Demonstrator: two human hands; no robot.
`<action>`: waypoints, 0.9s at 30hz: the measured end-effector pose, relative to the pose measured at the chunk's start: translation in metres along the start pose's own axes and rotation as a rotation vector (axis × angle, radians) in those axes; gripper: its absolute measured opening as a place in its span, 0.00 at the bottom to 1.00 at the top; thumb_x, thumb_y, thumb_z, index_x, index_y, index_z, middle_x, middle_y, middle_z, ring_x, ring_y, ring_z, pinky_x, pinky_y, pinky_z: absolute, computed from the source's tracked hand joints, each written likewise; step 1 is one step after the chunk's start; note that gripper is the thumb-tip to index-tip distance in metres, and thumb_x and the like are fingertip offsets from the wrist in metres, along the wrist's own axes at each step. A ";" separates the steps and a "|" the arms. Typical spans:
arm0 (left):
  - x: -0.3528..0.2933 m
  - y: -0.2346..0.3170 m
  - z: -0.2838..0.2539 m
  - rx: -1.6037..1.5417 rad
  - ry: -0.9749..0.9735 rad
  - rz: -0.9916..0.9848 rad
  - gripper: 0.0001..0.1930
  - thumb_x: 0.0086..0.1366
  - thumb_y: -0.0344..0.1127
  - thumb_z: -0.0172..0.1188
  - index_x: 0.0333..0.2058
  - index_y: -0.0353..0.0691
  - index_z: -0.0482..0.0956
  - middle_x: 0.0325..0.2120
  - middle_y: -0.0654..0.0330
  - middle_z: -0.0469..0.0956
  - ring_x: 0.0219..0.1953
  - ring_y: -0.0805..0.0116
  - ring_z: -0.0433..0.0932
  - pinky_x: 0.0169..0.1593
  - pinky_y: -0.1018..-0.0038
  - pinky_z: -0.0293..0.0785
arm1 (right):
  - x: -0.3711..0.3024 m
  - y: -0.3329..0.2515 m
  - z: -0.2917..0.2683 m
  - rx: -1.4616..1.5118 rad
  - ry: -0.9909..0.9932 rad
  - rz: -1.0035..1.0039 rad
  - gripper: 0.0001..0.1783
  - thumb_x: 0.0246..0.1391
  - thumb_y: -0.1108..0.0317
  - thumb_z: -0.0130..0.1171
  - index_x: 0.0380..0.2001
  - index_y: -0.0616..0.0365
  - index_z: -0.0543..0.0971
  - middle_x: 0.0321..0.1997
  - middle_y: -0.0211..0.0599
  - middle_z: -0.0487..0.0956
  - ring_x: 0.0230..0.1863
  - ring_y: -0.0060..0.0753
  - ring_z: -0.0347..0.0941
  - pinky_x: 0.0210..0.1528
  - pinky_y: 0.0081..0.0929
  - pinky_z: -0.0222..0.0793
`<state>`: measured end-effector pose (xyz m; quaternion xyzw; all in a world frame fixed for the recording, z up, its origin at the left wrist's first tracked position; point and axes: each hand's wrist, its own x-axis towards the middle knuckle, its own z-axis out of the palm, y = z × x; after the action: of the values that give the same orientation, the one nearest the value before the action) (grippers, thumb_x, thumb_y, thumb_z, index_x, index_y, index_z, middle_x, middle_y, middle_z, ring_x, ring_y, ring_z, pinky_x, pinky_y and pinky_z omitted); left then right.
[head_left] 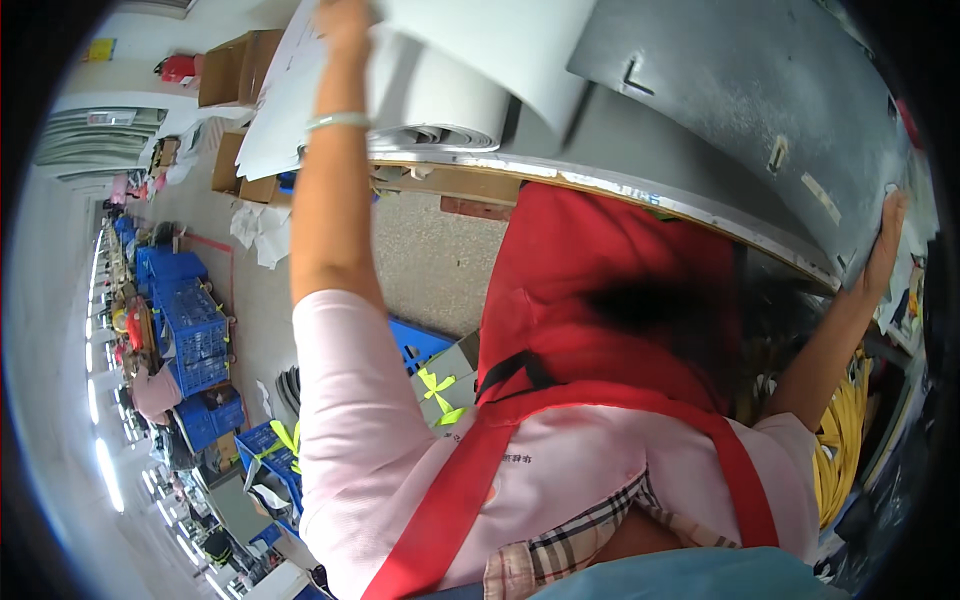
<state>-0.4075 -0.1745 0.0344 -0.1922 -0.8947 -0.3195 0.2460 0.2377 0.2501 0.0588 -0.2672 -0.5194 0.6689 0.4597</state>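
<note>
Probably best holding grey panel [740, 110] steady at two o'clock, white sheet [490, 35] unkinked at twelve. Touching panel edge at three with right hand [885, 235], reaching to eleven with left hand [346, 25]; being unable to tell either grip.

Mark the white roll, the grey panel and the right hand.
White roll [455, 95], head view: outer curved side.
Grey panel [735, 105], head view: middle of its face.
Right hand [886, 240], head view: its middle.
</note>
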 end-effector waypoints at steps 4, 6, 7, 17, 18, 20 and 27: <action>-0.032 -0.104 -0.084 -0.447 0.208 -0.514 0.16 0.61 0.36 0.61 0.38 0.27 0.85 0.32 0.46 0.86 0.33 0.56 0.85 0.40 0.59 0.78 | -0.002 0.010 -0.022 -0.019 -0.032 0.021 0.18 0.72 0.58 0.55 0.56 0.57 0.75 0.55 0.36 0.78 0.55 0.29 0.76 0.57 0.29 0.74; -0.063 -0.153 -0.118 -0.098 0.190 -0.495 0.20 0.59 0.42 0.64 0.36 0.25 0.85 0.34 0.43 0.86 0.35 0.52 0.84 0.44 0.60 0.78 | 0.010 0.031 -0.027 -0.005 -0.065 0.066 0.20 0.71 0.58 0.56 0.59 0.58 0.74 0.57 0.36 0.77 0.57 0.29 0.75 0.59 0.29 0.72; -0.085 -0.157 -0.099 -0.008 0.100 -0.489 0.22 0.58 0.45 0.65 0.35 0.24 0.85 0.35 0.41 0.86 0.37 0.50 0.85 0.46 0.61 0.77 | 0.012 0.031 -0.028 -0.040 -0.051 0.067 0.21 0.71 0.58 0.56 0.60 0.59 0.73 0.58 0.36 0.77 0.58 0.29 0.74 0.60 0.29 0.71; -0.117 -0.115 -0.085 0.193 0.213 -0.283 0.40 0.62 0.46 0.70 0.65 0.28 0.65 0.61 0.36 0.68 0.57 0.48 0.76 0.60 0.56 0.74 | 0.066 0.081 -0.011 -0.637 -0.253 0.021 0.18 0.66 0.58 0.62 0.54 0.56 0.81 0.52 0.29 0.81 0.55 0.21 0.73 0.60 0.22 0.65; -0.113 -0.084 -0.100 -0.228 0.135 -0.012 0.30 0.62 0.36 0.70 0.60 0.28 0.73 0.54 0.42 0.76 0.49 0.57 0.80 0.51 0.66 0.77 | 0.071 0.092 -0.013 -0.755 -0.261 0.037 0.16 0.65 0.58 0.63 0.51 0.53 0.83 0.48 0.30 0.83 0.51 0.22 0.76 0.56 0.22 0.68; -0.144 0.062 -0.081 -0.575 -0.117 -0.022 0.18 0.68 0.31 0.65 0.54 0.29 0.80 0.43 0.54 0.84 0.41 0.69 0.82 0.45 0.76 0.77 | 0.056 0.075 -0.007 -0.788 -0.246 0.122 0.04 0.62 0.67 0.65 0.37 0.53 0.79 0.34 0.25 0.78 0.37 0.20 0.72 0.42 0.22 0.67; -0.283 0.234 -0.051 -0.372 -0.655 0.637 0.10 0.63 0.34 0.70 0.40 0.35 0.85 0.34 0.53 0.83 0.37 0.54 0.81 0.43 0.67 0.78 | 0.075 0.088 0.001 -0.837 -0.355 0.149 0.06 0.59 0.67 0.66 0.34 0.56 0.81 0.30 0.26 0.77 0.31 0.21 0.68 0.35 0.23 0.64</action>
<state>-0.0466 -0.0920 0.0212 -0.5873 -0.7495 -0.3057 -0.0012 0.1746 0.3132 -0.0142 -0.3475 -0.7951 0.4682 0.1669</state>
